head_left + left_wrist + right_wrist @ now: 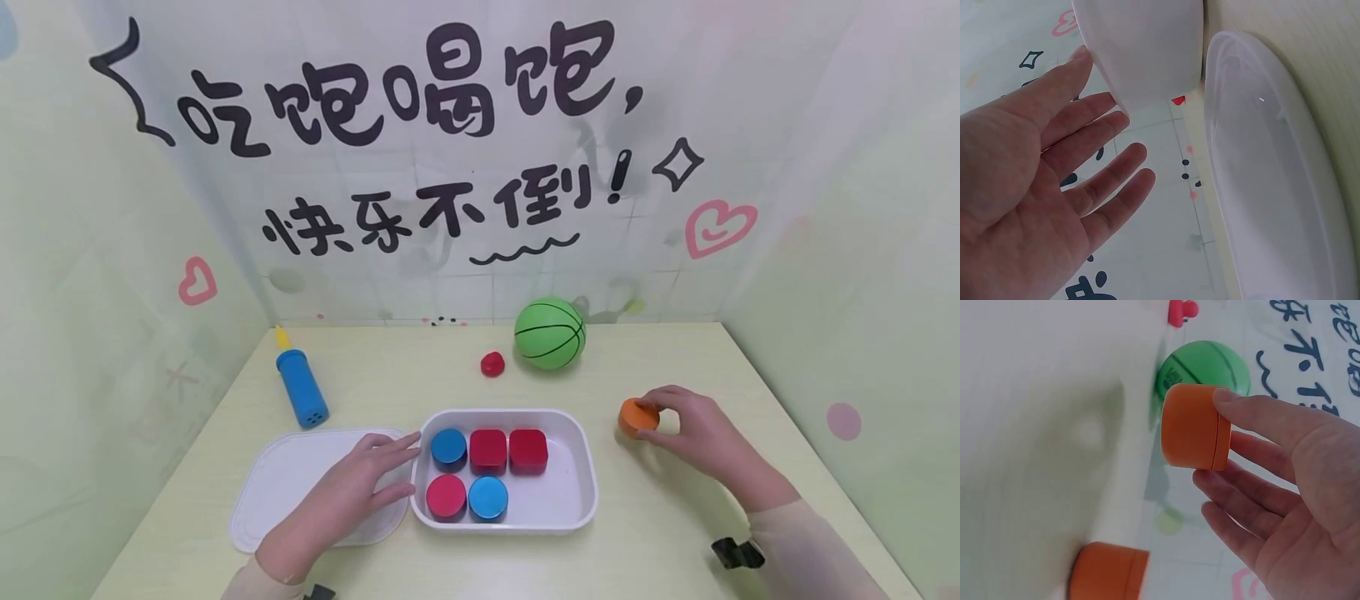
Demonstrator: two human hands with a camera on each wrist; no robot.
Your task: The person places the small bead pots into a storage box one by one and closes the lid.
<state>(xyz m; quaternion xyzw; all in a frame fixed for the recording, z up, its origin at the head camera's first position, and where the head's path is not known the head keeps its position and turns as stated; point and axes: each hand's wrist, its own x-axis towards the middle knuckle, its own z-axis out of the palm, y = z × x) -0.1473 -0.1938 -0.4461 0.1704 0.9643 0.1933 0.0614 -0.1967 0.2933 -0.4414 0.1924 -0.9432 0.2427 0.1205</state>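
Note:
My right hand [693, 433] pinches a small orange tub [1191, 427] between thumb and fingers, raised off the table at right. A seam runs round the tub near one end. A second orange tub [1107, 573] stands on the table below it; the head view does not show it. My left hand [356, 483], fingers extended, touches the left rim of a white tray [577, 500]. Inside the tray's left and middle are blue round tubs [448, 448], red square tubs [488, 451] and a pinkish-red round tub [446, 497].
Beneath my left forearm lies a white lid [281, 475], left of the tray. A blue hand pump [302, 387] with a yellow nozzle lies behind it. Beyond the tray are a green ball [550, 333] and a small red object [492, 364]. Printed sheets wall the table.

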